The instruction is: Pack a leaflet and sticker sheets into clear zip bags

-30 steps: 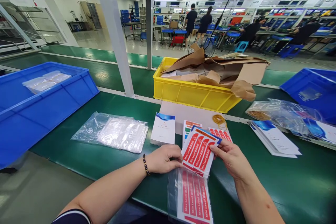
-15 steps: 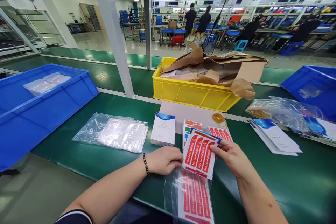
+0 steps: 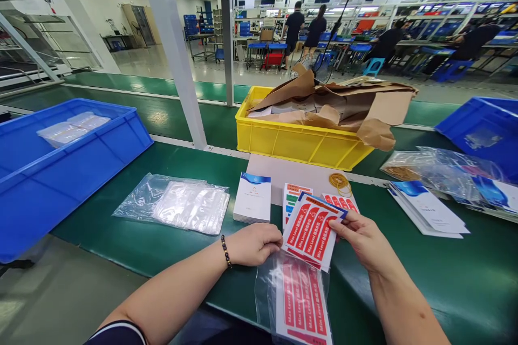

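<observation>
- Nearest, at the near edge of the tabletop (image 3: 465,280), lies a clear bag (image 3: 266,291) with a printed sheet (image 3: 303,304) inside (its red stripes read "Max Level" and "Min Level").
- The left hand (image 3: 257,245), a beaded bracelet (image 3: 225,252) at its wrist, has its thumb and fingers pinched together on the bag's upper left corner.
- The right hand (image 3: 358,234) grasps a small stack of red labels (image 3: 311,232) by its right side, thumb on top, the other fingers largely hidden beneath. The stack is tilted, its lower edge overlapping the upper end of the bag; I cannot tell whether any of it is inside.
- Beyond the hands, toward the far edge, stand a booklet stack (image 3: 252,199), multicoloured sheets (image 3: 289,202) and, partly covered, more red sheets (image 3: 342,202).
- Left of the booklets is a pile of plastic bags (image 3: 190,207); toward the right edge lie loose booklets (image 3: 431,213).
- Yellow rubber bands (image 3: 338,180) sit near the far edge.
- At that edge is a yellow bin (image 3: 299,143) with crumpled brown paper (image 3: 388,108); a blue bin (image 3: 76,156) stands at the left end.
- Farther off, people in dark clothing (image 3: 294,24) are among workbenches.
</observation>
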{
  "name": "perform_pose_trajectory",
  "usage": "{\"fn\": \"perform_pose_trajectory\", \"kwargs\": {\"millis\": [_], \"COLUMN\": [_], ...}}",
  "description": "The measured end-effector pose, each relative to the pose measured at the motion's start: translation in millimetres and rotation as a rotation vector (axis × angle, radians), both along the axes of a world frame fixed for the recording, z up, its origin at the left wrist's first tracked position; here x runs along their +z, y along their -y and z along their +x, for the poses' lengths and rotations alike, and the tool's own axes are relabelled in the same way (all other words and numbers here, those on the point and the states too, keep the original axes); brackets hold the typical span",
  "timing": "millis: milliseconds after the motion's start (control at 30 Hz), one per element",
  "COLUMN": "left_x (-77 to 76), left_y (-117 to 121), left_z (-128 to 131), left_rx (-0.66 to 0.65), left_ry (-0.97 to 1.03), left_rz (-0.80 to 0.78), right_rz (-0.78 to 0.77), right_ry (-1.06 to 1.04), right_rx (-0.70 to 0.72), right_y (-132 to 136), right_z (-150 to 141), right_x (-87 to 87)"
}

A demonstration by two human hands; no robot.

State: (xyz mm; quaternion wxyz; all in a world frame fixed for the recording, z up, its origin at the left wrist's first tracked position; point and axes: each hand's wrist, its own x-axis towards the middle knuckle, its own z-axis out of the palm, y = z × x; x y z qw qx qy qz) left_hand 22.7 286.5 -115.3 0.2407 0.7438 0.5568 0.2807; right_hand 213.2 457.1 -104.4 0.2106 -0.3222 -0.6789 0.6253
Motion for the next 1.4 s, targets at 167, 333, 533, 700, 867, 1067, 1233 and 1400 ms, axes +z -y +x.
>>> {"fn": "perform_pose_trajectory", "kwargs": {"millis": [167,333,533,700,867,1067,1233,1400], "left_x": [-1.4,-2.2,-0.9,1.1,3.1,3.2,2.6,2.6], "left_y": [0,0,0,-1,-2,-1,0,1], "left_z": [1,1,1,1,2,4,5,6], "left_rx": [-0.051,-0.026,-0.018,0.054,0.183,0.256,0.282,0.355], "left_ry": [-0.051,-0.057,-0.043,-0.010,0.129,0.215,0.281,0.312], "left_rz": [-0.009,0.028,0.022,-0.007,-0.040,-0.065,-0.013,-0.006], "right_rz": [-0.024,0.015,-0.056,-0.166,-0.127,-0.149,-0.104,-0.068], "right_ry": [0.042,0.069,0.078,0.000,-0.129,-0.045,-0.102,-0.023], "right_rx": [0.062,-0.007,0.137,0.161,0.009,0.108,-0.075,0.077], "right_y": [1,-1,5,16,26,25,23,26], "right_z": [-1,0,-3,-10,-15,-13,-13,-13], "right_x": [0.9,-0.2,-2.8,-2.1,6.5,4.0,2.2,2.2]}}
